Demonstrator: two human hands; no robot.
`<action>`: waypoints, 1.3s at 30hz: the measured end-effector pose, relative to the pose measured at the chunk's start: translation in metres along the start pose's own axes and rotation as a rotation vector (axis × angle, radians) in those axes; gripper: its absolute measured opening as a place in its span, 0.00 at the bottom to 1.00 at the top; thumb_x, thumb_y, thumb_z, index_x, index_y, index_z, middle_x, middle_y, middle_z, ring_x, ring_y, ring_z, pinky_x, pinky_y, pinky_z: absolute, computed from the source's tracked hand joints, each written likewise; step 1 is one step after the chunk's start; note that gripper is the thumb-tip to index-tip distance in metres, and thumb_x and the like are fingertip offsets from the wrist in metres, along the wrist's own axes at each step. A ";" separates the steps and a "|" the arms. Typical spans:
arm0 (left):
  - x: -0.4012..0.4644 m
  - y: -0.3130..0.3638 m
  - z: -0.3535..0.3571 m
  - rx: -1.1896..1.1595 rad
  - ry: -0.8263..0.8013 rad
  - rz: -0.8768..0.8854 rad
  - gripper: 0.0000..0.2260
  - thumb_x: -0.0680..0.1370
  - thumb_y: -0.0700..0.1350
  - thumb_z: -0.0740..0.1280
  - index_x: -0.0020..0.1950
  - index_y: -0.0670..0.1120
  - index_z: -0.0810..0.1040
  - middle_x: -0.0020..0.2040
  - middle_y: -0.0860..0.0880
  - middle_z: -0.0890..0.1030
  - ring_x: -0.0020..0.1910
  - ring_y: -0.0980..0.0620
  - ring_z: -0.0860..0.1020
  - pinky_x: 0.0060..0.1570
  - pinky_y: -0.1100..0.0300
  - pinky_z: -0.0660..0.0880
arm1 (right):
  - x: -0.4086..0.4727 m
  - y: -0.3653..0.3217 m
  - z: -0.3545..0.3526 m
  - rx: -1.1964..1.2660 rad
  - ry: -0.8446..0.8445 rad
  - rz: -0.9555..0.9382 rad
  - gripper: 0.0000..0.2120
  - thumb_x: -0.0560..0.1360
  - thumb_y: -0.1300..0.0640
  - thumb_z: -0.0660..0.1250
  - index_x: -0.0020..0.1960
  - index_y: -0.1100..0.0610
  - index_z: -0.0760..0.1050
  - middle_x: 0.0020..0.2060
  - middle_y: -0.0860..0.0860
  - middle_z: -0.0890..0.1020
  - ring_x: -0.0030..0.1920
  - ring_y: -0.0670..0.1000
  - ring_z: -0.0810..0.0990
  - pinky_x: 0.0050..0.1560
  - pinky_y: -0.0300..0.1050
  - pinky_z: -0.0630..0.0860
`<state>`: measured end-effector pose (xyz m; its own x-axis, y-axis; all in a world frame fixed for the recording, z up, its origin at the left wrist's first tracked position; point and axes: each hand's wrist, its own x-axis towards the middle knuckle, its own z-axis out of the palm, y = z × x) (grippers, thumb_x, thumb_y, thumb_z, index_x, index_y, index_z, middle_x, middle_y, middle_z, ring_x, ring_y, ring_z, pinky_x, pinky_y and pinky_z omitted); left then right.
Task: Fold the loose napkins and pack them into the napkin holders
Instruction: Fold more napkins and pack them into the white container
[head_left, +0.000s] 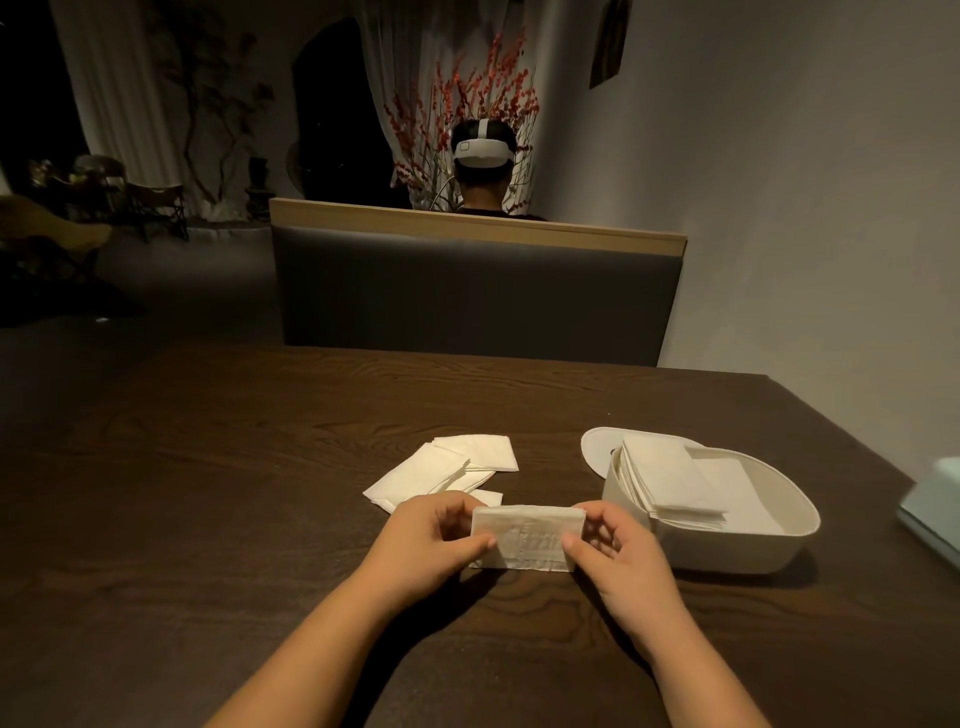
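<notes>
While hands (524, 545) pinch ends, napkin (527, 538) lies left-right

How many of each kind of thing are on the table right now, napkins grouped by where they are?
Folded napkin held in both hands: 1
Pile of loose napkins: 1, sheets overlap, exact count unclear
Stack of napkins in the holder: 1
Napkin holder: 1
Holder lid: 1
Pale green box at the table's right edge: 1
Total: 6

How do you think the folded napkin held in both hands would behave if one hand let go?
The folded napkin would probably droop: it looks like thin, soft paper, held at each end by the left hand and right hand. It seems very light. A hard pull might tear it.
</notes>
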<state>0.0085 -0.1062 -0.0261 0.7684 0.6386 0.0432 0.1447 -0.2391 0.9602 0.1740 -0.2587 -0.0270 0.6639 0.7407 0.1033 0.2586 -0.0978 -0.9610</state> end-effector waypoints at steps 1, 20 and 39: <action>0.000 0.000 0.000 0.029 0.001 0.009 0.06 0.74 0.38 0.75 0.49 0.47 0.85 0.47 0.49 0.87 0.50 0.51 0.85 0.54 0.48 0.82 | -0.001 0.000 0.000 -0.001 0.000 0.000 0.12 0.75 0.67 0.71 0.50 0.52 0.79 0.44 0.47 0.86 0.48 0.44 0.84 0.48 0.38 0.78; 0.026 0.098 0.026 0.096 -0.258 0.161 0.09 0.72 0.52 0.70 0.50 0.52 0.82 0.50 0.52 0.83 0.53 0.50 0.81 0.55 0.50 0.80 | -0.023 -0.073 -0.046 -0.228 -0.236 -0.027 0.08 0.78 0.54 0.69 0.54 0.42 0.76 0.44 0.32 0.83 0.48 0.31 0.79 0.40 0.28 0.75; 0.069 0.134 0.109 0.138 -0.092 0.171 0.03 0.79 0.47 0.69 0.52 0.52 0.81 0.48 0.53 0.84 0.49 0.53 0.82 0.55 0.56 0.81 | 0.025 -0.071 -0.181 -0.116 0.266 0.145 0.13 0.78 0.60 0.68 0.62 0.52 0.78 0.51 0.49 0.86 0.49 0.50 0.85 0.44 0.45 0.80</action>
<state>0.1489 -0.1742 0.0753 0.8414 0.5127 0.1709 0.0864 -0.4397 0.8940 0.2993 -0.3539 0.0900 0.8558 0.5153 0.0453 0.2157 -0.2758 -0.9367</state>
